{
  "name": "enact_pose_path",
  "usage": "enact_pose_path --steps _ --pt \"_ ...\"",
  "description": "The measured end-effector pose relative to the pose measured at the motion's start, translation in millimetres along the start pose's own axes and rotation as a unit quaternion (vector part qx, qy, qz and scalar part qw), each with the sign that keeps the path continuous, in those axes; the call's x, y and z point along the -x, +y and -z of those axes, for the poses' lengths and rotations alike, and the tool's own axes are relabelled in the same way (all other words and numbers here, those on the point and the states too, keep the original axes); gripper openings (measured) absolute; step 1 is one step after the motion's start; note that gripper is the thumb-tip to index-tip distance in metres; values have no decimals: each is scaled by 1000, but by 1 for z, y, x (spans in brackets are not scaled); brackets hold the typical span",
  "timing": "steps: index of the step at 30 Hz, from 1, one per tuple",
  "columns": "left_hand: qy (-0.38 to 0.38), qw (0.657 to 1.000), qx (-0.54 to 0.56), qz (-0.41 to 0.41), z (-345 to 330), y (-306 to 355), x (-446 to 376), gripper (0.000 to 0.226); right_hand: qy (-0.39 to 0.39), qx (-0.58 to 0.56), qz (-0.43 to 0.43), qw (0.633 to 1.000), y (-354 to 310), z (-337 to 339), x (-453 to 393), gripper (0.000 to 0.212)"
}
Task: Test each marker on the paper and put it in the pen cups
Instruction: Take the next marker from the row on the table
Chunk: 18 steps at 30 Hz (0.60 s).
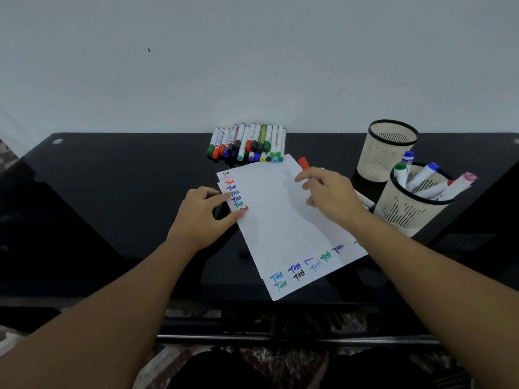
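One red-capped marker (304,163) (white barrel) gripped above paper (280,220).

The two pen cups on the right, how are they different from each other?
The far cup shows no markers, while the near cup holds several markers that lean out over its rim. The far cup stands close to the wall; the near cup sits closer to the person, beside the paper. Both are cream slotted cups with black rims.

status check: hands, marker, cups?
Left hand flat on paper edge. Right hand holds red-capped marker. Near cup holds markers; far cup looks empty. Untested row waits; nothing blocking.
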<state>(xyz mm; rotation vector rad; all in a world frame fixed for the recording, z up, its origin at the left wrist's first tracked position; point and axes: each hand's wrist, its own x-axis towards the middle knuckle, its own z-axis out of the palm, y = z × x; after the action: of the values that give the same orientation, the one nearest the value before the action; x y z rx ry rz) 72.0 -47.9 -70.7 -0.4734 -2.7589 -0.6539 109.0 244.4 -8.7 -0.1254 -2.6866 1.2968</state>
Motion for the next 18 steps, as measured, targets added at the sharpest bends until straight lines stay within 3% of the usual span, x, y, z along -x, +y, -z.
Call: enact_pose_path --steps 3,5,8,10,14,18 --pt "-2 1000 3 3 0 1 0 68 -31 -102 -15 994 -7 10 -4 43" --pt "-6 1000 0 7 0 0 0 71 -40 -79 11 996 -8 18 -5 43" --pt "-12 1000 -4 9 1 -1 0 77 -11 -24 46 999 -11 27 0 27" --pt "-15 1000 -3 7 2 0 0 76 16 -18 73 997 -15 34 8 13" --pt "-39 999 -7 16 3 0 2 76 115 74 123 983 -28 56 33 36" --pt "-41 999 14 31 6 5 4 73 218 98 137 961 -39 88 57 31"
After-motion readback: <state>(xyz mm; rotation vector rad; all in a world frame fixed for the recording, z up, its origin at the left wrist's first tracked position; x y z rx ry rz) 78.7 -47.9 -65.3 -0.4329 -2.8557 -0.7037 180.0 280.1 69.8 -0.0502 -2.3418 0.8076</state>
